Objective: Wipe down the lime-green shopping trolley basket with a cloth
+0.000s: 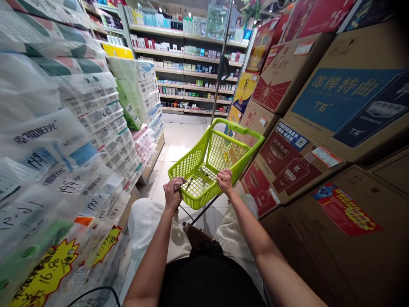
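A lime-green plastic shopping cart [198,201] stands between my knees, tilted in view, with its lattice basket facing up. My left hand [172,192] is closed at the near left corner of the basket, around a small greyish-pink cloth [178,183] that lies against the rim. On the near right rim my right hand [225,181] is closed in a fist, gripping the edge. Inside the basket I see only its lattice floor and sides. The cart's thin dark legs show below it.
Stacked tissue packs [105,115] rise close on my left. Liquor cartons [348,102] are piled high on my right. A tiled floor [171,147] runs ahead to shelves of small boxes [191,57]. A thin upright pole [220,64] stands behind the cart.
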Demonstrator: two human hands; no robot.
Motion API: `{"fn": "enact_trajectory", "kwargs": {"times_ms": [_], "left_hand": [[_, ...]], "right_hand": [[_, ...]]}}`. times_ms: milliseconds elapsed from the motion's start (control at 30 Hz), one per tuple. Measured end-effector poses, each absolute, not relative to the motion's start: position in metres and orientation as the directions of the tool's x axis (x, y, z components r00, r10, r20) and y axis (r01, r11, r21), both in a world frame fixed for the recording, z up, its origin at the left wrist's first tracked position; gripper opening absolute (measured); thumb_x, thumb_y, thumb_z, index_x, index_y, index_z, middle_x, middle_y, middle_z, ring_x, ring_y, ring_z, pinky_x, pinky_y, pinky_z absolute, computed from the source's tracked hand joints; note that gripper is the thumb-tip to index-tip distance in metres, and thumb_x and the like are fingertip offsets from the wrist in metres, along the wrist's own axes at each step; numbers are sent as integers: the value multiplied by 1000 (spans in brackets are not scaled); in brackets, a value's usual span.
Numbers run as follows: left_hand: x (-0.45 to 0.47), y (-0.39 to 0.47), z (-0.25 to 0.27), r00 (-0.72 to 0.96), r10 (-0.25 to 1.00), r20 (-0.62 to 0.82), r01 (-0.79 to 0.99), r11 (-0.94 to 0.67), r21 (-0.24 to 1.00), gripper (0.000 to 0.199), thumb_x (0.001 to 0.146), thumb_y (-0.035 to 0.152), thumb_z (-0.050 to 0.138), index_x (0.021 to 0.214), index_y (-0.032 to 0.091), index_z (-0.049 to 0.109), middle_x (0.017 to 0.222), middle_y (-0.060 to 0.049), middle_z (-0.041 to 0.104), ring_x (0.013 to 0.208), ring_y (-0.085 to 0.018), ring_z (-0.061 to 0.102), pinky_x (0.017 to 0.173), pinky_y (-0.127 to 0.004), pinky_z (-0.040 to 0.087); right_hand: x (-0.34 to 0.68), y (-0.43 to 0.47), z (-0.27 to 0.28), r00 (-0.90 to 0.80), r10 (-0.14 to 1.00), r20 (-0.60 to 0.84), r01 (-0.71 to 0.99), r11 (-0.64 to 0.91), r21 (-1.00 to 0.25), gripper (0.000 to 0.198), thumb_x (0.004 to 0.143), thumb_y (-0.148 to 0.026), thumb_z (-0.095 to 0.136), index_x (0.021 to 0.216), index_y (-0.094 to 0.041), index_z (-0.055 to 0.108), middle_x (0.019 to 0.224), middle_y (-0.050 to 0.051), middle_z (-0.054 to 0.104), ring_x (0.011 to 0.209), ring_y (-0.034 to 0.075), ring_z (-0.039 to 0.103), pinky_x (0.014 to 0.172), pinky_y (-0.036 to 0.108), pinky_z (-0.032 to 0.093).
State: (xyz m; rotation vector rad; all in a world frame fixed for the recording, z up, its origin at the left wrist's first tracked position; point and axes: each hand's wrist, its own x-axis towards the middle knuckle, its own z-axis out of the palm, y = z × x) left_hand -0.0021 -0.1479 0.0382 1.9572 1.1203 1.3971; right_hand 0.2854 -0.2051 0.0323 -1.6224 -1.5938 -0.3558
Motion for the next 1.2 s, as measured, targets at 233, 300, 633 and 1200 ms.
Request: {"fn": "enact_trajectory", "kwargs": {"times_ms": [233, 300, 633, 1200], "left_hand": [[10, -194, 28, 394, 733, 555, 231, -663, 712, 36, 81, 6, 52, 104, 25, 73, 115, -5, 78, 110, -26, 66, 96, -43, 46], [8, -197, 26, 415, 717, 559, 213, -674, 707, 42, 78, 4, 52, 106, 25, 74, 117, -5, 77, 113, -26, 65, 97, -43, 46], [11, -188, 25, 424, 719, 550, 252, -677, 691, 48, 74, 1, 48, 107, 24, 73, 115, -5, 78, 115, -25, 65, 102, -44, 43], [-12, -154, 17, 260, 793, 550, 300, -608, 735, 37, 78, 7, 54, 105, 24, 72, 110, -8, 75, 106, -28, 61, 99, -45, 48]], "right_hand": [[293, -211, 44, 150, 707, 691, 932, 132, -338, 30, 91, -14, 42, 64, -24, 50, 74, 1, 60, 89, 20, 51, 107, 40, 31], [283, -221, 50, 139, 720, 679, 937, 126, -326, 27, 93, -14, 41, 73, -24, 56, 83, 3, 64, 96, 21, 52, 111, 42, 29], [179, -270, 47, 56, 786, 616, 938, 170, -303, 18, 95, -15, 49, 87, -27, 60, 86, 0, 68, 92, 21, 58, 121, 48, 28], [182, -279, 19, 112, 737, 667, 935, 148, -321, 35, 97, -21, 49, 63, -25, 51, 70, 1, 55, 88, 21, 53, 108, 43, 37]]}}
